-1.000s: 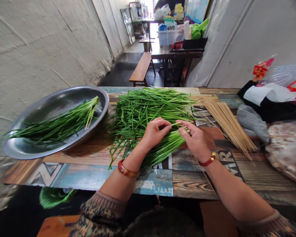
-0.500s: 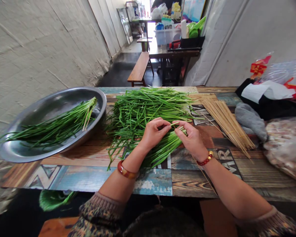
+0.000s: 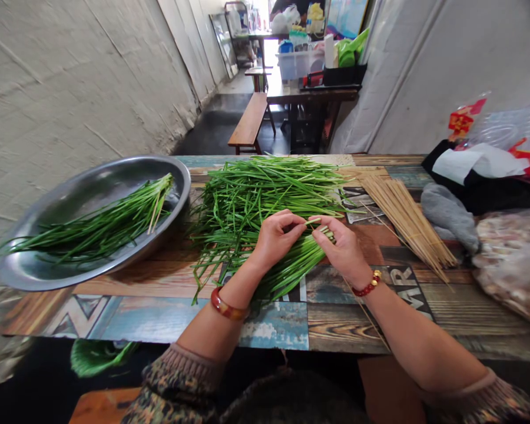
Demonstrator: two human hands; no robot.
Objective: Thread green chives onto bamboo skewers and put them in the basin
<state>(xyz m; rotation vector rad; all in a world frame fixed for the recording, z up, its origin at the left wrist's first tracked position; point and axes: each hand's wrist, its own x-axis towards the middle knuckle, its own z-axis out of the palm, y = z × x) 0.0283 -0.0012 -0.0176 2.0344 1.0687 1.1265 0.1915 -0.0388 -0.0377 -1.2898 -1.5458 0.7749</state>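
Observation:
Between thumb and forefinger, my left hand [image 3: 279, 235] pinches the pale end of a garlic chive [image 3: 312, 221]. My right hand [image 3: 341, 242] is closed on a thin bamboo skewer [image 3: 368, 318], whose tail slants out under the wrist toward the table's front edge. White stem ends of a small bunch of chives [image 3: 294, 268] gather at my right fingertips, apparently on the skewer; its tip is mostly hidden by the fingers. Behind both hands lies a large heap of loose green chives [image 3: 265, 185], stems pointing right.
On the left, a steel basin [image 3: 92, 176] holds skewered chives [image 3: 115, 221]. Bamboo skewers [image 3: 406, 221] lie in a pile to the right, beside a grey cloth [image 3: 449, 215] and a clear bag of pale pieces [image 3: 510, 259]. Beyond the patterned table [image 3: 159, 312] stands a wooden bench [image 3: 249, 121].

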